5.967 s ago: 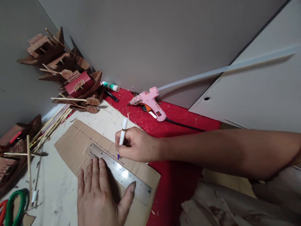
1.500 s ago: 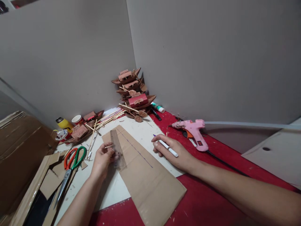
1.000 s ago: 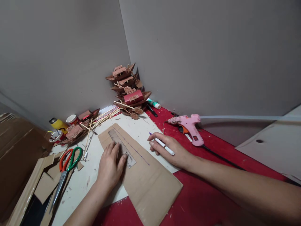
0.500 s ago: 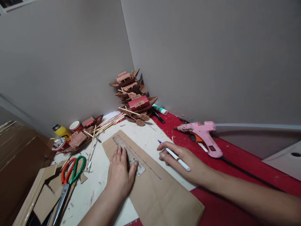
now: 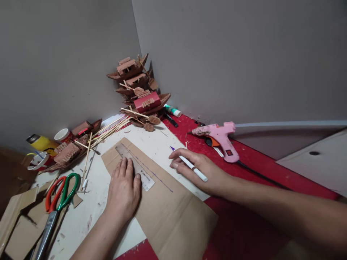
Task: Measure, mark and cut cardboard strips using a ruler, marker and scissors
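Note:
My left hand (image 5: pixel 122 189) lies flat on a brown cardboard sheet (image 5: pixel 180 213), its fingertips at the edge of a clear ruler (image 5: pixel 141 172). The thumb rests beside the ruler. Along the ruler's right side runs a purple line (image 5: pixel 159 177) on the cardboard. In my right hand (image 5: pixel 204 169) is a white marker pen (image 5: pixel 193 169), held between thumb and fingers. Its purple tip points up and left, over the white board (image 5: pixel 155 144) to the right of the cardboard.
Scissors (image 5: pixel 52 213) lie at left on cardboard scraps (image 5: pixel 24 225). A pink glue gun (image 5: pixel 223 139) with a black cord is at right on the red tabletop (image 5: pixel 255 162). Model boats (image 5: pixel 148 103) are stacked in the corner, near thin sticks (image 5: pixel 114 129) and a yellow bottle (image 5: pixel 43 143).
My left thumb has come off the ruler to its left side, uncovering the ruler's near end. My right hand keeps the marker pen. The whole view has shifted, moving things left and up.

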`<state>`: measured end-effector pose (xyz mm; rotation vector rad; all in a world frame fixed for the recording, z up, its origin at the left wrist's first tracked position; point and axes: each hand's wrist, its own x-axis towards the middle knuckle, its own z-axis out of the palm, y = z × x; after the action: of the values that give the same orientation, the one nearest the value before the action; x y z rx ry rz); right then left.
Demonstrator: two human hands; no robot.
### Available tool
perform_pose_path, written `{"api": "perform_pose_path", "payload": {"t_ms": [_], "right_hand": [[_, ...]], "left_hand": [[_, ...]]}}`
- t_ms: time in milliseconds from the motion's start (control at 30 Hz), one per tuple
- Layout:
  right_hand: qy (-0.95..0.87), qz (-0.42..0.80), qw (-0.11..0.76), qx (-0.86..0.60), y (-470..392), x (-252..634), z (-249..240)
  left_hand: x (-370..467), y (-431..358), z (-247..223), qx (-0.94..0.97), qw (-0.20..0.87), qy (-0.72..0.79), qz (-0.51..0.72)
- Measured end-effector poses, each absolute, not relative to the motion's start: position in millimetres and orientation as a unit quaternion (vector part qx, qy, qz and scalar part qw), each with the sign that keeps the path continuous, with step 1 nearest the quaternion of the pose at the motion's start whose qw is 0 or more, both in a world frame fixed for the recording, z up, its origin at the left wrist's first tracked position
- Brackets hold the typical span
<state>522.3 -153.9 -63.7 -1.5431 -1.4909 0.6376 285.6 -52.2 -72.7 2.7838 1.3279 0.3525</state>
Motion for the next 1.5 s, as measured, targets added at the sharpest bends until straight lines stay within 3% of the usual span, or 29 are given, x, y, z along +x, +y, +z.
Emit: {"api": "perform_pose_path", "payload": {"t_ms": [500, 1000, 1300, 1500], "right_hand": [[-0.654, 0.237, 0.424, -0.58, -156.7, 515.3, -66.8], [-0.649, 0.327, 0.415, -0.548, -165.1, 507.4, -55.2], [-0.574, 0.384, 0.478, -0.543, -155.2, 502.2, -58.8], [-0.624, 0.267, 0.483, -0.554, -119.7, 490.7, -37.6]], "left_hand": [[296.0, -56.5, -69.2, 0.885, -0.001, 0.455, 0.097], [286.5, -67.5, -69.3, 0.894, -0.044, 0.442, 0.064], [289.4, -66.9, -64.7, 0.89, -0.046, 0.452, 0.035], [290.0, -65.5, -65.3, 0.89, -0.054, 0.451, 0.035]]}}
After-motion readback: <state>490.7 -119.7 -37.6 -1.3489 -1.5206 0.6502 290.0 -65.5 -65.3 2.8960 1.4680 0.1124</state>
